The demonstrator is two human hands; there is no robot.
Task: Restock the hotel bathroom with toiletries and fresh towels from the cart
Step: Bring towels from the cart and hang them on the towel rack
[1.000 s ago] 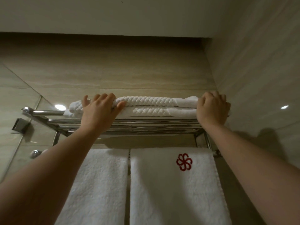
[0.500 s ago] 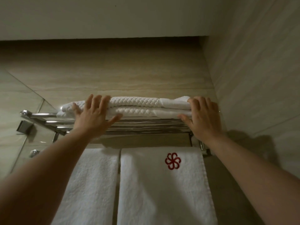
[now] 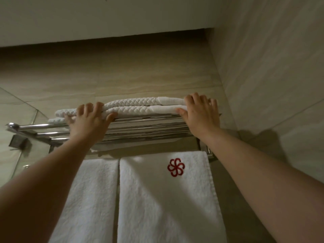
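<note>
Two white towels hang below chrome rack; beige tiled walls.

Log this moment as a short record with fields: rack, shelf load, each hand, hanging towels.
rack: chrome towel rack, shelf bars above, hanging rail below
shelf load: folded white towels, two layers showing, lying flat on the top bars
left hand: left hand laid on the stack's left part, fingers spread
right hand: right hand laid over the stack's right end, thumb at the front edge
hanging: plain white towel beside logo towel bearing a red flower emblem
</note>
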